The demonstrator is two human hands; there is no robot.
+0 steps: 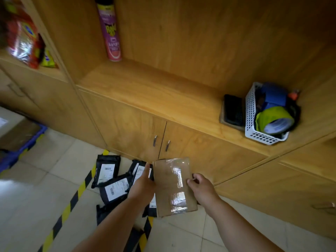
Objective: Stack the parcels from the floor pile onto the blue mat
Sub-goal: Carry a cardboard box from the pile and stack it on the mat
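Both hands hold a flat brown cardboard parcel [174,186] above the floor pile: the right hand [201,188] has its grip clamped on the right edge, while the left hand [143,184] lies with straight fingers along the left edge. Black mailer bags [116,186] lie on the tiles at nine o'clock of it, and the blue mat [27,142] sits well apart at ten o'clock.
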